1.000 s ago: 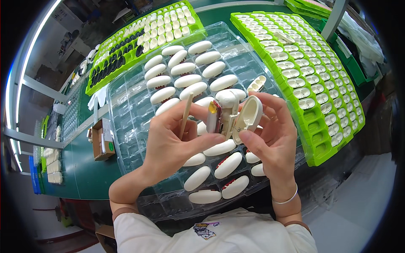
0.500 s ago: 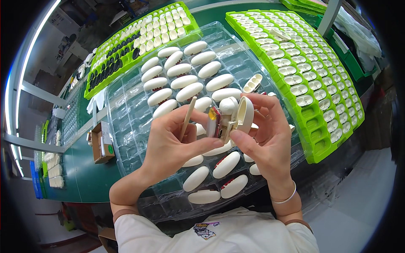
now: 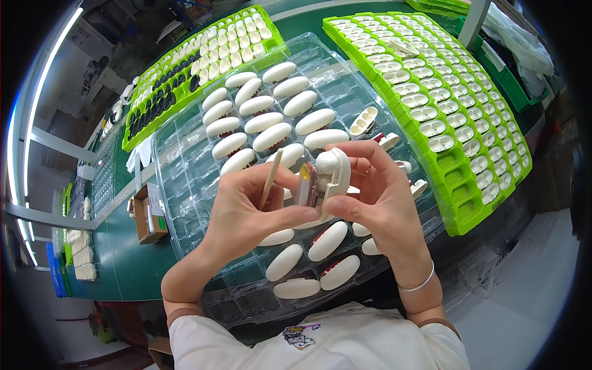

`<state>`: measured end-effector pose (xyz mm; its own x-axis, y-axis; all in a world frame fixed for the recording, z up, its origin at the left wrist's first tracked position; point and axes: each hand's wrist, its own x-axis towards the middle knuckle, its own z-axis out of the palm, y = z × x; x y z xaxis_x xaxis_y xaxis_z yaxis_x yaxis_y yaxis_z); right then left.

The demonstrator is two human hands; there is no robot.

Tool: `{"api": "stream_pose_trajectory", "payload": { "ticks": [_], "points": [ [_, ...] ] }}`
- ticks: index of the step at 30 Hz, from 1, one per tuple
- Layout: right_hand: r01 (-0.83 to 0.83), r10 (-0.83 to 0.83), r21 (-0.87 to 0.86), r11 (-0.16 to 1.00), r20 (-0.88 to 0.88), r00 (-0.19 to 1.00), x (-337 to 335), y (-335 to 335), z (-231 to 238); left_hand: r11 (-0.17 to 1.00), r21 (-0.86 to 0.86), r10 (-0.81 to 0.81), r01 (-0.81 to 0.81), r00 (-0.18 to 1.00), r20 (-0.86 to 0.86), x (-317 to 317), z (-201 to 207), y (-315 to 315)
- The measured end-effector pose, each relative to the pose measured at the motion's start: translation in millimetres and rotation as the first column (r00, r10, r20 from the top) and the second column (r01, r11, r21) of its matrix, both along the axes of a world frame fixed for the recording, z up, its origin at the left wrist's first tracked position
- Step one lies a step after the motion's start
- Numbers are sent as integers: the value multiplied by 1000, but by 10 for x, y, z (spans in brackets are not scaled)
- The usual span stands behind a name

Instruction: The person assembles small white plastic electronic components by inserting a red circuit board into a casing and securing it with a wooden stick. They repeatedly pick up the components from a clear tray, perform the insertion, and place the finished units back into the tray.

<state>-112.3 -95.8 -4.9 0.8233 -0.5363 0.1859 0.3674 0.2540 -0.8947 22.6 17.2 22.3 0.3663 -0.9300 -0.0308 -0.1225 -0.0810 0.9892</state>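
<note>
Between my hands is a small white oval device [image 3: 336, 179] with rounded white inner parts and a red-and-yellow piece along its left side. My left hand [image 3: 237, 209] is closed, its thumb and fingers on the left side of the device. A thin wooden stick [image 3: 272, 176] is tucked into that same hand and points upward. My right hand [image 3: 385, 197] grips the device's white curved outer shell from the right, thumb at its lower end. Below lies a clear plastic tray [image 3: 185, 185] with several white oval units [image 3: 271, 137], some showing red edges.
On the right stands a green tray [image 3: 459, 209] of white oval shells, with some bare pockets near its front. Another green tray [image 3: 132, 139] at back left carries white and black pieces. A small cardboard box [image 3: 148, 216] sits on the green table [image 3: 117, 265] at left.
The white outer shell has turned and now sits closer against the inner parts of the device. Both hands have shifted slightly; the stick stays in my left hand.
</note>
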Motion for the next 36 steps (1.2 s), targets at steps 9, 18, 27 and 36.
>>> {"api": "stream_pose_trajectory", "payload": {
  "ticks": [9,18,27,36],
  "points": [
    [59,-59,-9,998,5,998,-47,-18,62,997,-27,60,-65,986,-155,-8,-13,-19],
    [123,-129,-99,987,-51,990,-35,8,63,999,-32,26,-28,996,-81,9,-21,0],
    [125,-131,-101,987,-60,990,-33,17,63,1000,-17,20,-22,993,-114,-4,-12,-12],
    [14,-14,8,1000,-31,999,-5,13,50,1000,-12,-10,8,994,-112,40,-40,8]
  ]
}}
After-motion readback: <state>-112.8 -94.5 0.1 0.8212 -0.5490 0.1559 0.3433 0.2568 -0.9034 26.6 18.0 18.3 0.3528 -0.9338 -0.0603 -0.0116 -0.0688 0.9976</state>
